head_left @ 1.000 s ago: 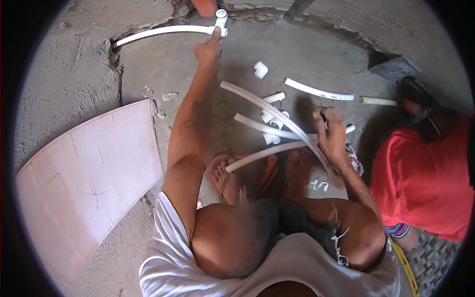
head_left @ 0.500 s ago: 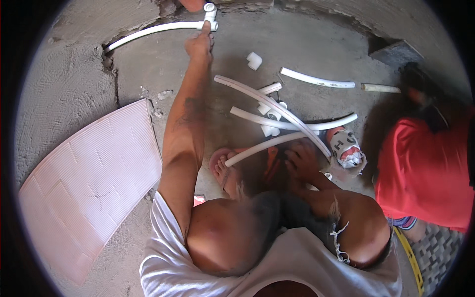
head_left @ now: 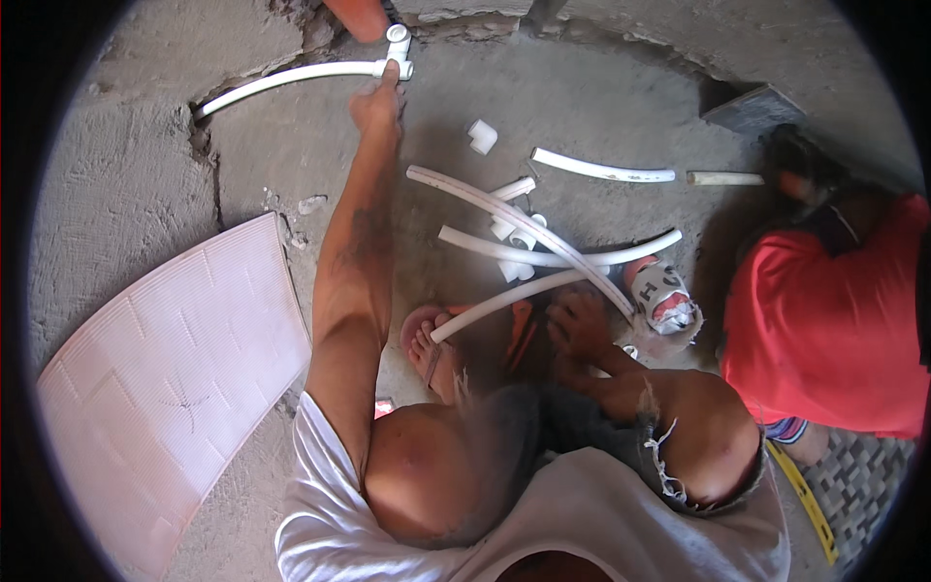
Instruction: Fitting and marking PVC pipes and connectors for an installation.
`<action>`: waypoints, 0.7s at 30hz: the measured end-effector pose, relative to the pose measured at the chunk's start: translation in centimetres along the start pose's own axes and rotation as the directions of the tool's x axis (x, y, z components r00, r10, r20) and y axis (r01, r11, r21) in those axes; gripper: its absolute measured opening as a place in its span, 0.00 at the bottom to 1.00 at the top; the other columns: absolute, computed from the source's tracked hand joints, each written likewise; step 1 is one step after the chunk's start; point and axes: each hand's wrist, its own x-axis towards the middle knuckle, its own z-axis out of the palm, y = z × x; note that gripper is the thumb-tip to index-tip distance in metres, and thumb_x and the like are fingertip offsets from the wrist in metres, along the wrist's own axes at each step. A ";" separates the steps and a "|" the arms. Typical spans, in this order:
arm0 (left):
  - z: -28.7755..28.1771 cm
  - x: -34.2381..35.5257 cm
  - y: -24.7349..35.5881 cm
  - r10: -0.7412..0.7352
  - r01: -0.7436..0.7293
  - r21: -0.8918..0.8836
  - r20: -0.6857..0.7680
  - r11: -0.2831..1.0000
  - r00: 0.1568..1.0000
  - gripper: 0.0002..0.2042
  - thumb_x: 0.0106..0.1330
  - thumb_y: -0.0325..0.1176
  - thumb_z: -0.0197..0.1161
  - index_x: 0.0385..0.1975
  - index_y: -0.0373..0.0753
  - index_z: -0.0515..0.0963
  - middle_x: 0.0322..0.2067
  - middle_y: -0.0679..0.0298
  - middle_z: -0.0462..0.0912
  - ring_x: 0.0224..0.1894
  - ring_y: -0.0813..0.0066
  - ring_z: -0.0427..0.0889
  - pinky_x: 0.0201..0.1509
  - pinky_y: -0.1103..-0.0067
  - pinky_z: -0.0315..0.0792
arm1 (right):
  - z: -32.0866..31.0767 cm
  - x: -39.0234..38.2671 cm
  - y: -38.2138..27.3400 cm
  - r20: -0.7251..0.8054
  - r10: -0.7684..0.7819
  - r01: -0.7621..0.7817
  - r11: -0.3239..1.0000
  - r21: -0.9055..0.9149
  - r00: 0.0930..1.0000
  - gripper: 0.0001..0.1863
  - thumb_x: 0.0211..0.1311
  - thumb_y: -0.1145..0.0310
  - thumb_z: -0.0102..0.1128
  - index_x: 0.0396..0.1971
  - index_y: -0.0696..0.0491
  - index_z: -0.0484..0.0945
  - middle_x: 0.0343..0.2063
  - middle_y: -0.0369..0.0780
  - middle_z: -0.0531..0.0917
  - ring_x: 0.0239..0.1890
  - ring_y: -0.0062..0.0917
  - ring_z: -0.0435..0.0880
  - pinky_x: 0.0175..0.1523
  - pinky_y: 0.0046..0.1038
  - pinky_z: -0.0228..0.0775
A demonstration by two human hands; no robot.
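My left arm stretches far forward, and my left hand [head_left: 376, 105] grips a white pipe tee [head_left: 393, 66], thumb on top. A white elbow [head_left: 398, 35] sits at the tee's far side. From the tee, a long white pipe [head_left: 286, 76] runs left into a gap at the wall's foot. Low between my knees, in shadow, my right hand [head_left: 579, 320] has bent, parted fingers with no visible object in them. Close by lie several loose white pipes [head_left: 514, 209], some crossing, over white fittings [head_left: 522, 233]. An orange and black tool [head_left: 521, 335] lies left of it, partly hidden.
A loose white elbow [head_left: 482, 137] and two short pipes [head_left: 601, 168] lie ahead. An orange pipe [head_left: 359, 16] stands beyond the tee. Right of my hand is a plastic-wrapped stub [head_left: 664, 296]. A person in red [head_left: 824, 320] crouches at right. A pinkish ribbed panel [head_left: 184, 388] lies left.
The whole view has shifted slightly, with the scene sitting a little lower at the top. My left hand stays on the tee; the right hand shows no clear move.
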 end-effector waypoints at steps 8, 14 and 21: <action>0.1 -0.5 0.4 -0.025 0.025 -0.014 0.016 1.000 1.000 0.16 0.59 0.37 0.74 0.25 0.31 0.76 0.19 0.61 0.78 0.16 0.77 0.72 0.18 0.80 0.63 | -0.5 0.3 -0.3 -0.095 -0.156 0.152 0.987 -0.048 0.983 0.13 0.50 0.66 0.55 0.31 0.59 0.81 0.45 0.47 0.76 0.56 0.42 0.68 0.65 0.50 0.56; 0.0 0.4 -0.4 -0.032 0.031 -0.071 -0.007 0.997 0.999 0.16 0.59 0.37 0.74 0.25 0.31 0.76 0.20 0.61 0.78 0.16 0.78 0.71 0.18 0.80 0.63 | 0.9 -0.4 0.5 -0.029 -0.026 0.028 0.998 0.058 0.999 0.17 0.52 0.68 0.54 0.42 0.60 0.78 0.52 0.47 0.73 0.59 0.43 0.66 0.66 0.52 0.54; 0.2 -0.3 0.1 -0.012 0.012 -0.097 0.001 0.995 1.000 0.15 0.59 0.36 0.74 0.25 0.31 0.77 0.19 0.61 0.78 0.15 0.78 0.72 0.17 0.80 0.63 | -0.3 0.1 0.7 0.073 -0.152 0.154 0.987 -0.034 0.986 0.16 0.55 0.66 0.52 0.43 0.56 0.76 0.53 0.46 0.71 0.60 0.41 0.65 0.67 0.50 0.52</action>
